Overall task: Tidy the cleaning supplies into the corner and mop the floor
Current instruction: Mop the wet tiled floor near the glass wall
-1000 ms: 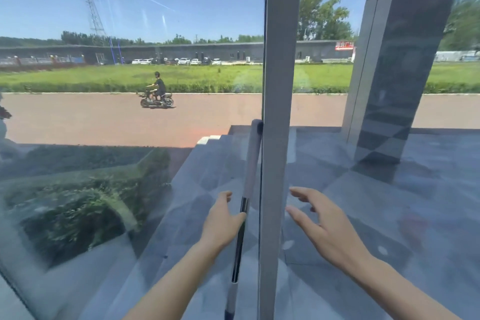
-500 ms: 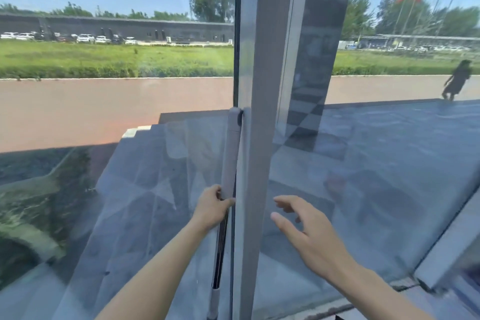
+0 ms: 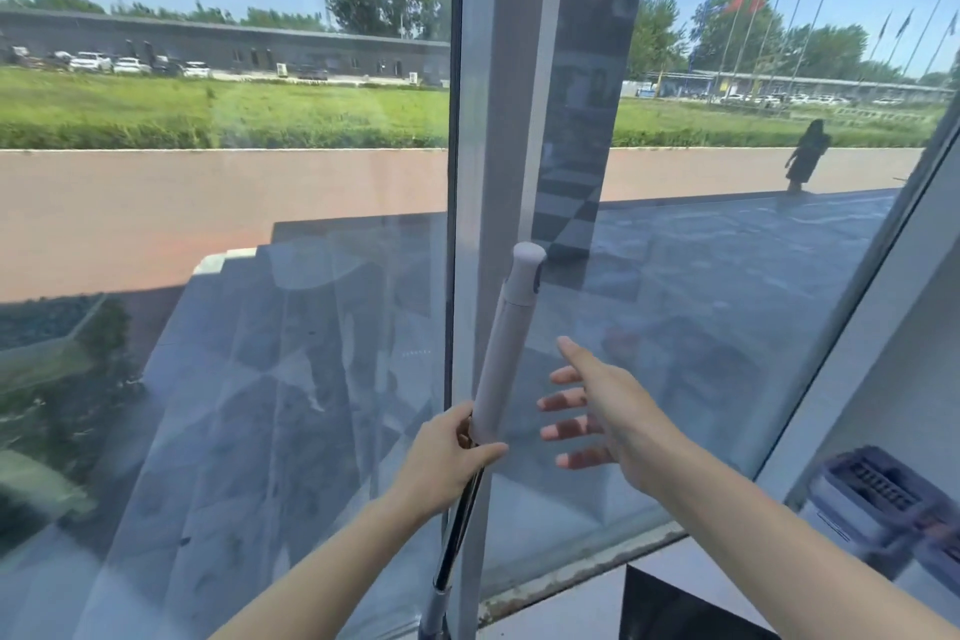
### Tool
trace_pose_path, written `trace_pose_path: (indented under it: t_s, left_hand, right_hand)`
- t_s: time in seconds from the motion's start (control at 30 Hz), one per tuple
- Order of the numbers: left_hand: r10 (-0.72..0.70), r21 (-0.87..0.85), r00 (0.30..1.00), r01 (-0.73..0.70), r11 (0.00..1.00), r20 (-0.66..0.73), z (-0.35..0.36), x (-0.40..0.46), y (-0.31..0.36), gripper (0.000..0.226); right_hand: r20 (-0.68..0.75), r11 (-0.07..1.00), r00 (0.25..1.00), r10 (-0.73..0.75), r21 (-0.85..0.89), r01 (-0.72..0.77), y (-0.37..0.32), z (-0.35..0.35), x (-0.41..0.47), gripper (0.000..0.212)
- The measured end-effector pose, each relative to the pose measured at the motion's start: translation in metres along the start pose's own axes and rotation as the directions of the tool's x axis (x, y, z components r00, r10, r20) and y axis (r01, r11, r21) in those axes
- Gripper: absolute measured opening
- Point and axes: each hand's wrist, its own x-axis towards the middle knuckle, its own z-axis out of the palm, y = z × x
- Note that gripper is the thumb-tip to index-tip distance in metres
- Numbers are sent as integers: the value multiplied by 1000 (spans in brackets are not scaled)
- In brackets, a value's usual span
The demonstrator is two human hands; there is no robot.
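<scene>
Window frame point(image 3: 480, 120) hides mop handle point(image 3: 501, 353) (base cut off) below left hand point(image 3: 447, 457).

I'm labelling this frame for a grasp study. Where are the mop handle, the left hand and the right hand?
mop handle point(image 3: 506, 353): head view, on the pale upper grip.
left hand point(image 3: 447, 457): head view, on its back, gripping the handle.
right hand point(image 3: 608, 411): head view, on its back, held open beside the handle.

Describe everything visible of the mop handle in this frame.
The long mop handle with a pale plastic grip stands nearly upright, tilted slightly right, against the grey window frame post. A rounded cap tops the grip; below it runs a thin dark shaft ending in a metallic section. The left hand grips its lower end; the right hand hovers beside it.
</scene>
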Motion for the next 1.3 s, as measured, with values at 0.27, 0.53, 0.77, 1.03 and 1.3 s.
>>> trace_pose_path:
  t_s: [0.27, 0.53, 0.77, 1.03, 1.3]
  left_hand:
    - [6, 109, 999, -12, 994, 47, 63, -117, 36, 23]
    - [-78, 111, 996, 72, 991, 45, 153, -264, 48, 22]
    - [-293, 85, 956, 291, 953, 4, 165, -348, 30, 33]
    - [-587, -198, 809, 570, 798, -36, 179, -424, 31, 13]
    - [-779, -381, 624, 736, 560, 62, 208, -551, 27, 24]
  right_hand:
    - [212, 976, 953, 218, -72, -207, 43, -57, -103, 62]
    - [432, 911, 803, 411, -201, -359, 137, -112, -198, 50]
    - [480, 856, 709, 517, -283, -432, 195, -115, -265, 14]
    - [395, 758, 647, 652, -370, -537, 275, -105, -323, 41]
    - [317, 693, 618, 720, -376, -615, 373, -86, -409, 20]
